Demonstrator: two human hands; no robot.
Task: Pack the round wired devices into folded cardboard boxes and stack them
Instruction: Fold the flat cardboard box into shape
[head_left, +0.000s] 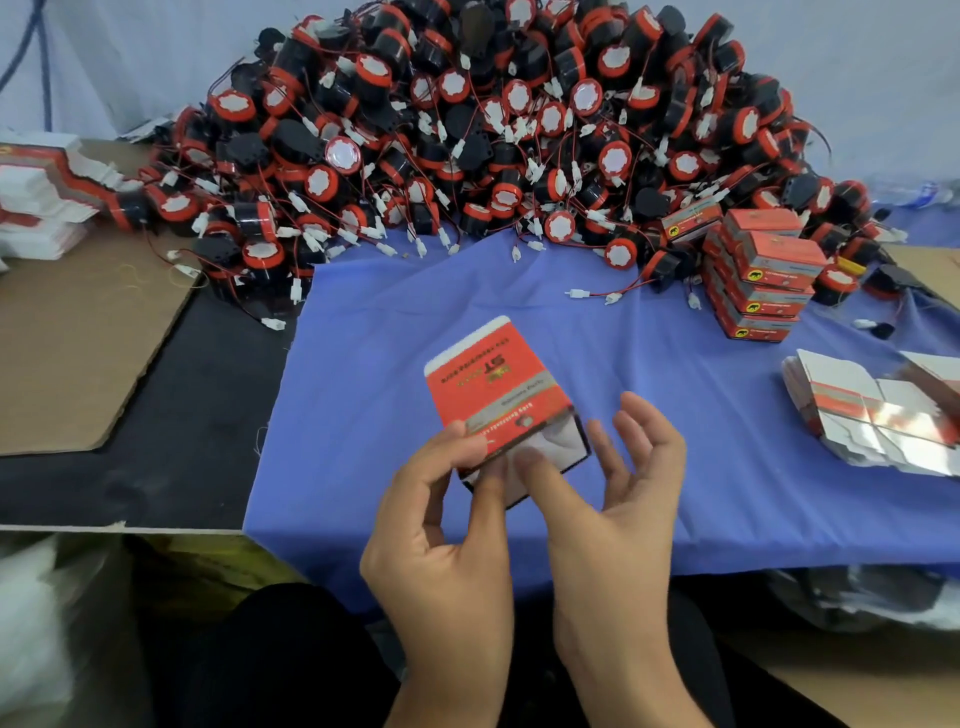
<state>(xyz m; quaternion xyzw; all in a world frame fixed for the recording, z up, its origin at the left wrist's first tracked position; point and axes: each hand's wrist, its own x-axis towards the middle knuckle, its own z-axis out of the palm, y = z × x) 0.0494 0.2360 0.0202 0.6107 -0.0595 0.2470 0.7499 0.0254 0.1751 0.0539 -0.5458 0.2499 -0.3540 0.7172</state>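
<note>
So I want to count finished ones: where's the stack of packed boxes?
In the head view the stack of packed boxes stands at the right on the blue cloth, against the pile of round devices, beyond the flat unfolded boxes.

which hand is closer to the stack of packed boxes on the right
Right. The right hand is left of the stack of packed boxes, nearer the person; the left hand is farther left, gripping the red box.

two hands in view: left hand (441, 551), right hand (623, 519). both bare, forearms (628, 670) bare down to the bottom edge of view. fingers (649, 431) long and slim; nails too blurred to read. beneath the forearms, black cloth (270, 654) over the lap, plain and matte; kind of garment unclear.
</note>
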